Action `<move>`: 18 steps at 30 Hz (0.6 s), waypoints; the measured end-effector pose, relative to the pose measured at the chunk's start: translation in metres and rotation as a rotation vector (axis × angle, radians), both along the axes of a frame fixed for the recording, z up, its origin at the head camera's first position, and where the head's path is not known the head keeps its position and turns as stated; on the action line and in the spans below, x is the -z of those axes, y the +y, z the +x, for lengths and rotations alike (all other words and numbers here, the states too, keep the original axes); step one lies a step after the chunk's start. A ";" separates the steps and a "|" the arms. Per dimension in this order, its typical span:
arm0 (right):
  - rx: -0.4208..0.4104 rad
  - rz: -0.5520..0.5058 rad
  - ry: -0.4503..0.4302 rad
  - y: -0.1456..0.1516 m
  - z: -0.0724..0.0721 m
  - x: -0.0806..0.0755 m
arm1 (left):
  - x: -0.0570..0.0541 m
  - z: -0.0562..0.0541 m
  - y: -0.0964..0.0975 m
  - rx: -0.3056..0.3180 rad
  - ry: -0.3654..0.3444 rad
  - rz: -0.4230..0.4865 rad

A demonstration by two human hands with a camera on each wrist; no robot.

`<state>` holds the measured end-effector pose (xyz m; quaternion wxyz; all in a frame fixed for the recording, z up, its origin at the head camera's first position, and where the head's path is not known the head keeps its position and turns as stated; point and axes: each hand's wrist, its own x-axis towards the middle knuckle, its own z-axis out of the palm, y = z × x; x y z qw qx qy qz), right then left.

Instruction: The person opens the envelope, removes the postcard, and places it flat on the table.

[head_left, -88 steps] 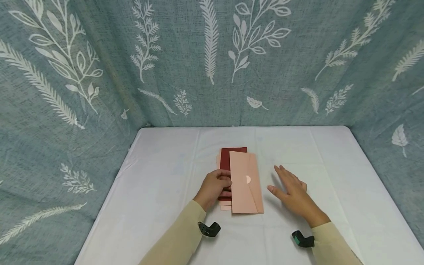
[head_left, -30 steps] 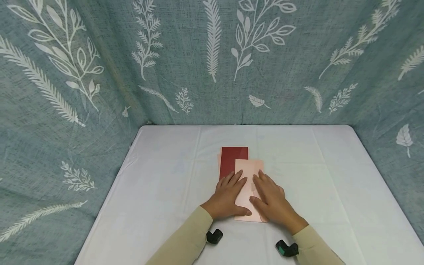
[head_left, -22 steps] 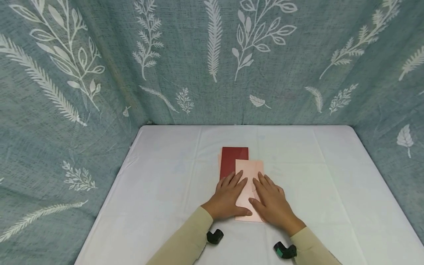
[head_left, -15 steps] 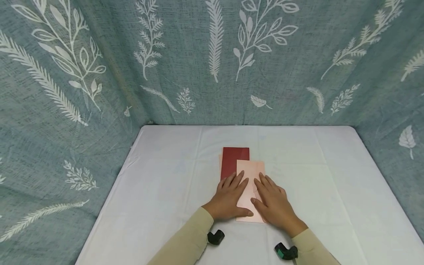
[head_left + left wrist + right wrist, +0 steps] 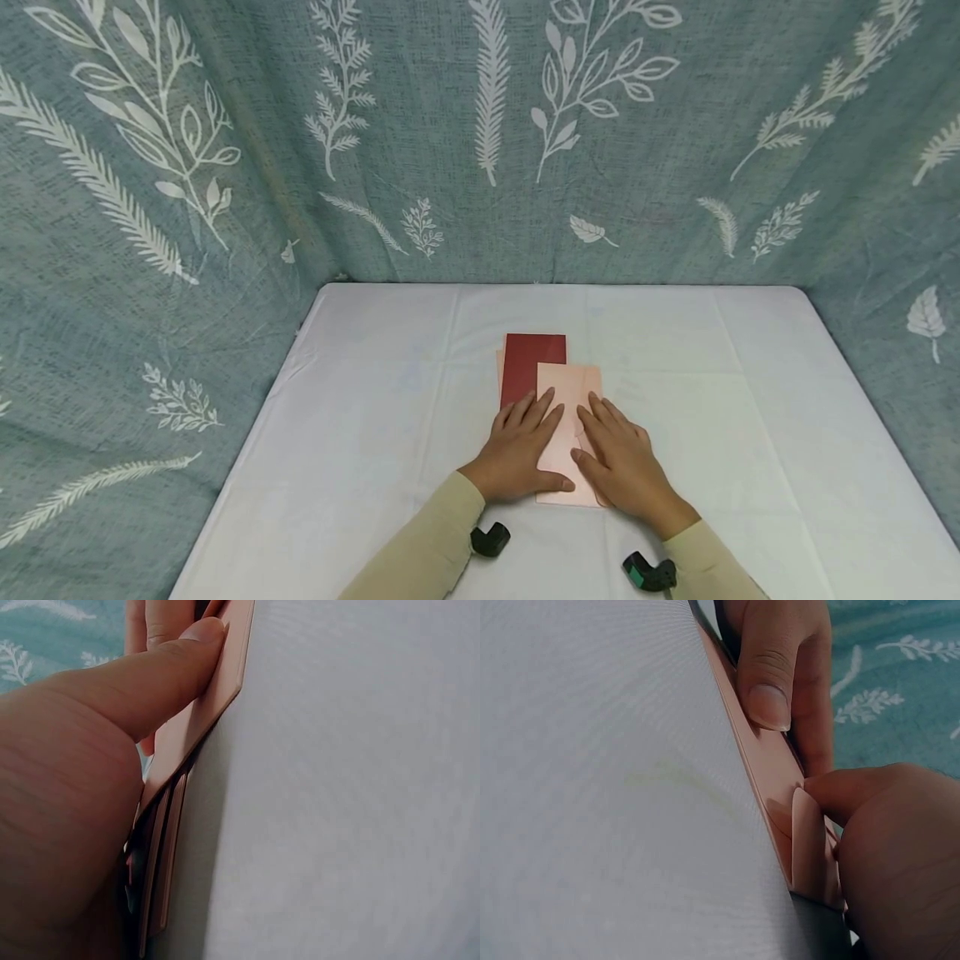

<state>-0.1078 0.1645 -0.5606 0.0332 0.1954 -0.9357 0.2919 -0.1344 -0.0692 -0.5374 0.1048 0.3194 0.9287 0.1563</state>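
A pale pink envelope (image 5: 558, 454) lies lengthwise on the table, overlapping the lower right of a dark red envelope (image 5: 534, 358). Spread over its left side, my left hand (image 5: 513, 450) rests with fingers pointing away and the thumb near the bottom edge. From the right, my right hand (image 5: 618, 462) presses the flap side with straight fingers. In the right wrist view, part of the flap (image 5: 808, 840) stands slightly raised beside the thumb. Another pink edge (image 5: 500, 367) shows left of the red envelope. Stacked edges (image 5: 163, 862) appear beneath the top envelope in the left wrist view.
A white cloth (image 5: 375, 400) covers the table, with faint fold lines. Blue-green curtains (image 5: 420, 125) with white leaf prints hang behind and at both sides. Small black devices (image 5: 491, 540) are worn at both wrists.
Earlier, my left hand held the pink envelope's left edge over the red one, with my right hand apart. The envelope now lies nearer me and both hands rest on it. The last second shows little movement.
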 end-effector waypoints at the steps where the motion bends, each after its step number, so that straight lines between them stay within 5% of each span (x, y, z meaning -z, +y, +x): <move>1: 0.000 -0.001 -0.003 0.000 0.000 0.000 | 0.000 0.000 0.000 0.000 0.001 0.000; 18: -0.001 -0.037 -0.023 0.001 0.000 -0.001 | 0.001 -0.001 0.001 -0.005 0.004 -0.013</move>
